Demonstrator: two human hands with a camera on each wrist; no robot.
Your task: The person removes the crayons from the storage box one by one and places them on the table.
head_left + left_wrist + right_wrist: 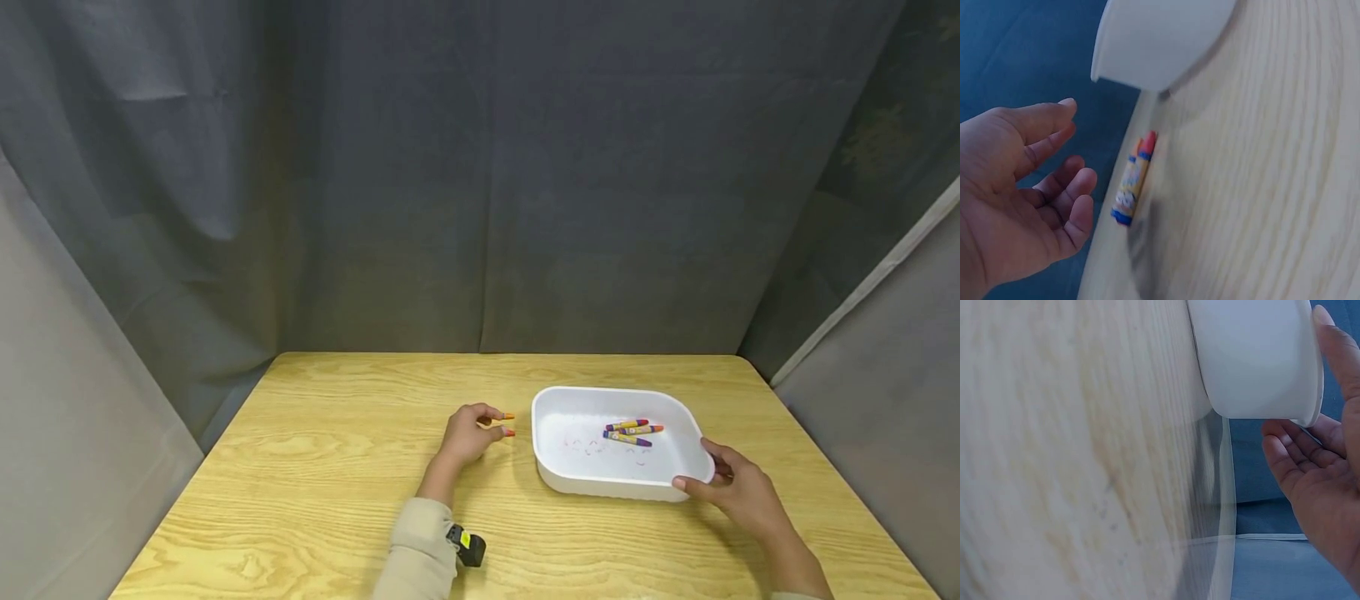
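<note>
Two crayons (507, 424) lie on the surface (315, 467) by my left hand (467, 437), its fingers loose, holding nothing. Right hand (738, 492) grips the white tray (570, 479) at its near corner. Crayons look light, waxy, snappable; I'd pinch mid-wrapper.

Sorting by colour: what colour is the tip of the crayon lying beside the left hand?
Red-orange tip on the paper-wrapped crayon; the left wrist view shows it best.

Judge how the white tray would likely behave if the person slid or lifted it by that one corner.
The white tray looks thin-walled and holds only three crayons, so it is probably light and would slide easily on the smooth wooden table. Lifted by the corner where the right hand holds its rim, it may tilt, and the round crayons would likely roll.
</note>
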